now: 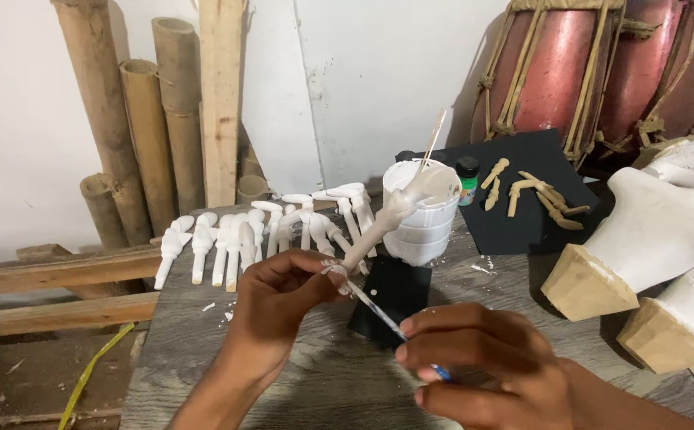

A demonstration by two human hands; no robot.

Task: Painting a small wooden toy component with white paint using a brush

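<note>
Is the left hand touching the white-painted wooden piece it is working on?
Touching. The head view shows the left hand pinching the lower end of the white wooden piece between its fingertips, no gap visible.

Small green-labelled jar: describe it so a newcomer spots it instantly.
Start at the red drums against the wall, then drop to the black sheet below them. The small jar stands at that sheet's left edge, beside the white paint tub; it alone has a dark cap and green label.
</note>
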